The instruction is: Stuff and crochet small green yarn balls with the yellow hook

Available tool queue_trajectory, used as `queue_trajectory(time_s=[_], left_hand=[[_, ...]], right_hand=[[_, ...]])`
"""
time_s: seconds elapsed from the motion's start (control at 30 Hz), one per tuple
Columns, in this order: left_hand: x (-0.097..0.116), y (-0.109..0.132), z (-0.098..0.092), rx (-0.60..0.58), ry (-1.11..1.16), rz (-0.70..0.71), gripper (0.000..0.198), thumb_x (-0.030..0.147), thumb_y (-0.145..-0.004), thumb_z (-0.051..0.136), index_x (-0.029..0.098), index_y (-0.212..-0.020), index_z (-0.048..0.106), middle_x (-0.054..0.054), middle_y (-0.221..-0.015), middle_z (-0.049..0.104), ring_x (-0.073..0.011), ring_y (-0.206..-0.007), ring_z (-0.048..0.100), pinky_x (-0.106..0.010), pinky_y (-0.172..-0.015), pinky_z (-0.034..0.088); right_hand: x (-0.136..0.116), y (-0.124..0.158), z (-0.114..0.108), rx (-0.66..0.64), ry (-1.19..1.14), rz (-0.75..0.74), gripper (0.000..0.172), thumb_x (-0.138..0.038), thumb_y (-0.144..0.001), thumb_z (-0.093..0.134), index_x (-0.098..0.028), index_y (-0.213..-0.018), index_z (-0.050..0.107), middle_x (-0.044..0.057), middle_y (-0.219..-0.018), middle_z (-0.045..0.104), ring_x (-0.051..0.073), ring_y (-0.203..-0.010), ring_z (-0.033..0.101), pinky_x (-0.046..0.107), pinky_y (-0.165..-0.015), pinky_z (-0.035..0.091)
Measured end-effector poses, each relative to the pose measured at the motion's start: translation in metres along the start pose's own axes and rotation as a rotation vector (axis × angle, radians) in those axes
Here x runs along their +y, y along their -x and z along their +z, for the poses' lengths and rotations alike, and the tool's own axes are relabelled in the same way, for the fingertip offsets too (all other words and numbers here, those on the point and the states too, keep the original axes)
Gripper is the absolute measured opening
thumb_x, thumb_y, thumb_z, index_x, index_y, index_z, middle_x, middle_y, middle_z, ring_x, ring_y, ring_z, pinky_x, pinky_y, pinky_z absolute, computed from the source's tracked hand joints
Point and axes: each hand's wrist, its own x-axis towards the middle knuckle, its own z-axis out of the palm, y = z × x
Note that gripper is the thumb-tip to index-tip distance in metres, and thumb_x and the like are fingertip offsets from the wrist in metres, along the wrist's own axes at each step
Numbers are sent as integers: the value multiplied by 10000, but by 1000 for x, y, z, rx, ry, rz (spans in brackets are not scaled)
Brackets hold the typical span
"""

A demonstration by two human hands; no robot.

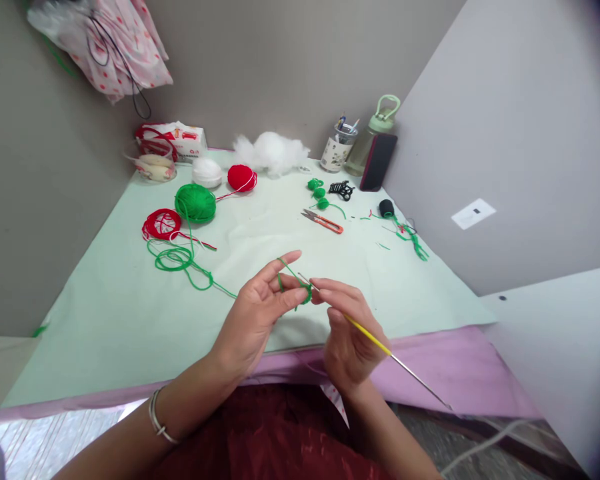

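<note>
My left hand (260, 307) pinches a small piece of green crochet work (306, 293) between thumb and fingers, and green yarn loops over its raised index finger. In my right hand (353, 333) is a crochet hook (367, 335) with a yellow middle and metal ends, gripped like a pen. The hook's upper tip meets the green piece near the left fingertips. A loose green strand (175, 257) runs from my left hand back across the cloth to a green yarn ball (195, 203).
Red (241, 178) and white yarn balls (207, 173), a red-and-white yarn coil (163, 225) and white stuffing (273, 152) lie beyond. Orange thread snips (323, 221), green crocheted pieces (320, 193), a black claw clip (341, 191), a pen cup (338, 148), a bottle (370, 141) and a phone (379, 162) are right.
</note>
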Motion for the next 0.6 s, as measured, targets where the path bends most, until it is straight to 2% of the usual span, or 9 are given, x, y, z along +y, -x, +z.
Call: queue_trajectory(time_s=[0.13, 0.27, 0.37, 0.43, 0.53, 0.6], left_hand=[[2, 1, -3, -32, -34, 2, 553, 194, -840, 850, 222, -1368, 691, 28, -870, 702, -130, -878, 642, -284, -907, 454], [5, 1, -3, -31, -73, 6, 470, 230, -862, 827, 200, -1318, 721, 4, -874, 706, -151, -898, 620, -294, -909, 445], [5, 1, -4, -32, -101, 35, 368, 246, -874, 814, 204, -1235, 763, 7, -855, 679, -148, -872, 610, -294, -898, 447], [4, 1, -5, -17, -141, 78, 323, 244, -888, 805, 221, -1209, 775, 26, -831, 644, -132, -828, 595, -285, -872, 452], [1, 2, -5, -16, -183, 122, 335, 244, -884, 823, 249, -1216, 774, 38, -837, 635, -124, -812, 602, -280, -856, 466], [0, 2, -4, -33, -158, 102, 417, 238, -838, 872, 255, -1240, 763, 38, -841, 653, -132, -826, 619, -281, -854, 476]], right_hand=[[4, -3, -5, -27, -88, 60, 226, -232, -1068, 584, -295, -1145, 787, 75, -1063, 823, 232, -966, 770, 382, -700, 650], [7, -10, -9, -64, -281, 203, 183, -276, -1078, 576, -262, -1074, 759, 46, -997, 812, 167, -750, 734, 334, -651, 625], [6, -16, -15, -110, -286, 274, 213, -305, -1095, 534, -234, -1037, 726, 38, -950, 792, 145, -648, 711, 328, -621, 628], [3, -18, -19, -140, -185, 218, 227, -281, -1101, 503, -234, -1067, 723, 46, -955, 785, 162, -679, 731, 346, -630, 637], [2, -16, -26, -223, 50, -28, 242, -201, -1073, 535, -265, -1196, 734, 58, -1004, 796, 202, -823, 770, 377, -708, 659], [4, -12, -28, -290, 202, -170, 321, -149, -1029, 607, -295, -1286, 733, 66, -1087, 796, 214, -925, 775, 369, -755, 665]])
